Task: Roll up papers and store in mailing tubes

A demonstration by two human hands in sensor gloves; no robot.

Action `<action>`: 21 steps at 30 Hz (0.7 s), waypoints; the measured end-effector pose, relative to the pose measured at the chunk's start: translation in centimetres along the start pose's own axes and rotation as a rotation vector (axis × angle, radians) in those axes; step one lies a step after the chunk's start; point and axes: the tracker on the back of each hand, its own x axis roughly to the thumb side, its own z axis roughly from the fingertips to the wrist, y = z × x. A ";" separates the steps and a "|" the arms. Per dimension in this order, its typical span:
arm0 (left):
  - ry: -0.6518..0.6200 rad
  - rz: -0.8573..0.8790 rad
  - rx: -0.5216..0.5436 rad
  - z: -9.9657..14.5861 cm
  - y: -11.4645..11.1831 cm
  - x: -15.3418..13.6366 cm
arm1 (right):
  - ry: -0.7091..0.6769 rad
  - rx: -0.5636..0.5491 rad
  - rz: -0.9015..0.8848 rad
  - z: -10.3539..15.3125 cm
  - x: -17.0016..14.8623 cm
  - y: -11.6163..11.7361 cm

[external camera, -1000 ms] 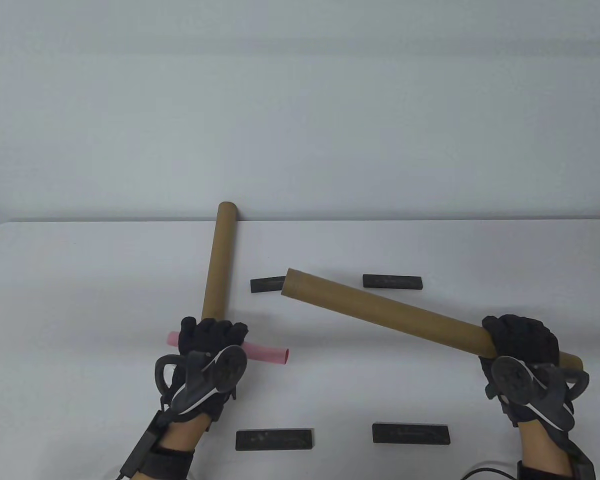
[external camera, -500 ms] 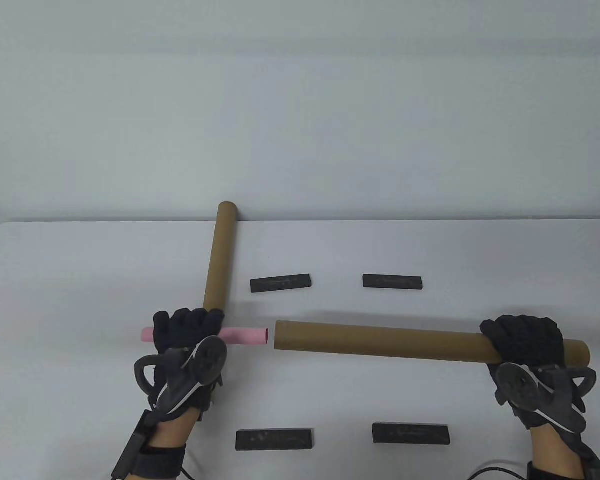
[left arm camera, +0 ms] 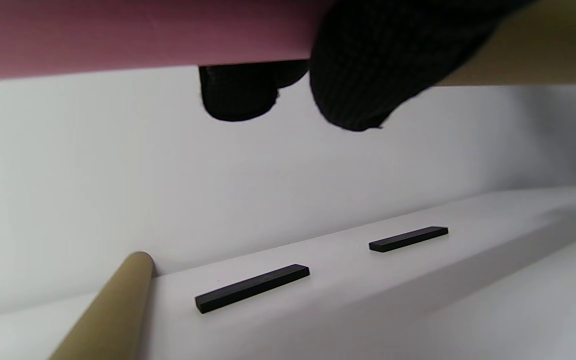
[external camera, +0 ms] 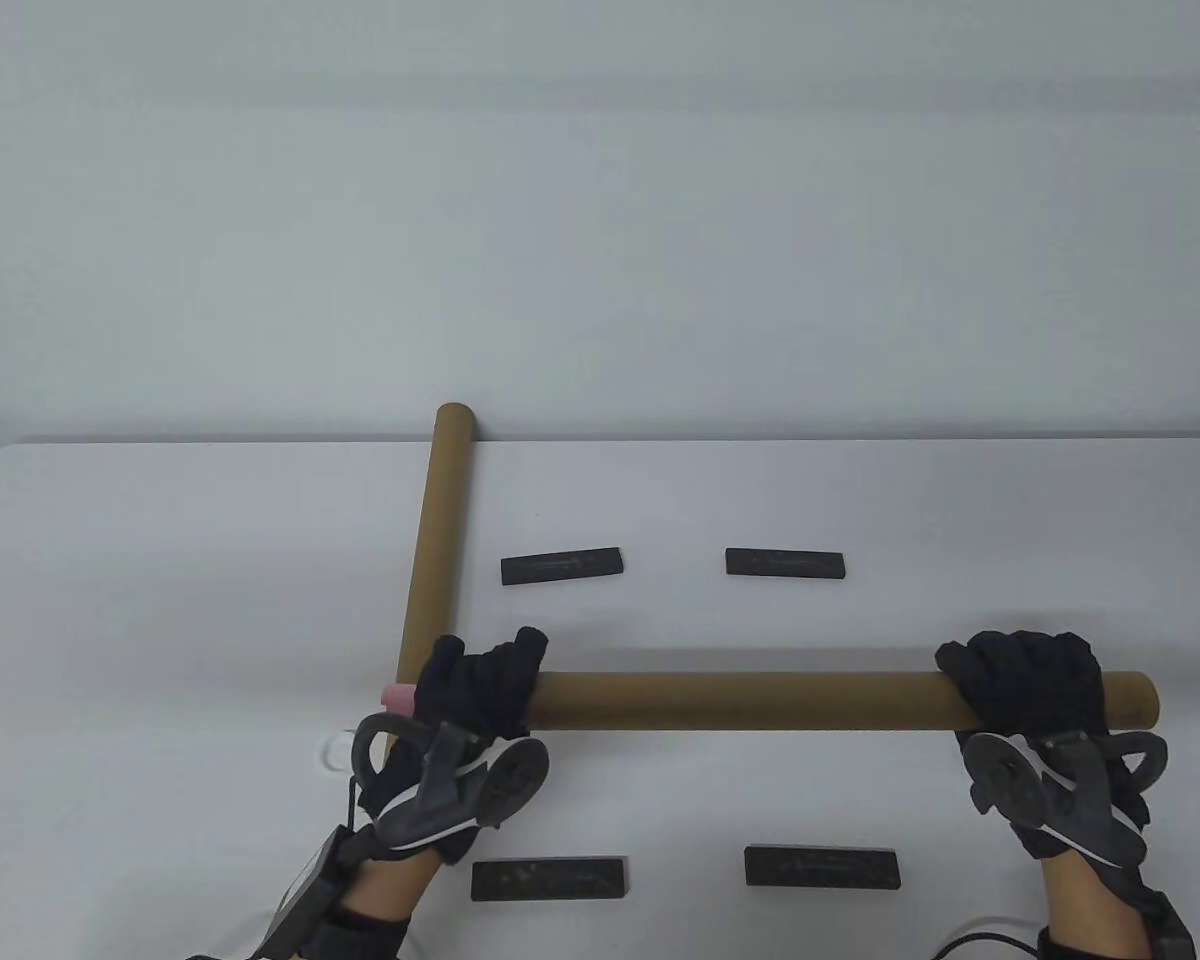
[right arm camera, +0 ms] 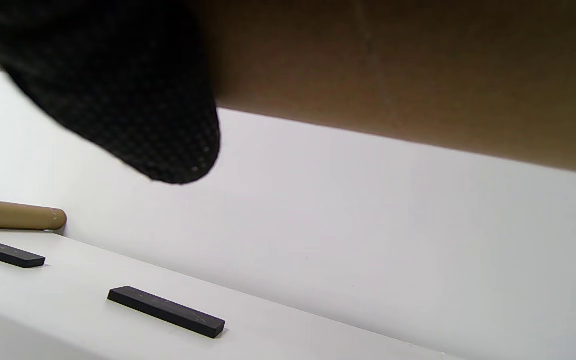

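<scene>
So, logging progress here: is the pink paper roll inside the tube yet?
Partly in. Only a short pink paper roll end shows left of the left hand, in line with the held tube.

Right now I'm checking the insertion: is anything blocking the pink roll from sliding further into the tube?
Nothing visible blocks it. The pink roll lines up with the tube, and the left hand grips the roll at the tube's mouth. The mouth itself is hidden by fingers.
</scene>
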 end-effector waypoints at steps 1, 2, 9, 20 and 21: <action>-0.018 -0.012 -0.007 0.0 0.0 0.3 | 0.000 0.003 -0.002 0.0 -0.1 0.0; -0.052 -0.010 -0.031 0.0 0.1 0.6 | 0.002 0.006 0.001 0.0 -0.2 0.0; -0.098 0.028 -0.026 0.3 -0.3 1.5 | -0.004 0.025 -0.023 -0.1 0.2 0.3; 0.285 0.162 0.009 0.9 1.8 -4.2 | 0.087 -0.003 -0.052 -0.2 -0.1 0.8; 0.352 0.231 -0.049 1.0 1.2 -5.5 | 0.093 -0.004 -0.046 -0.3 0.0 0.8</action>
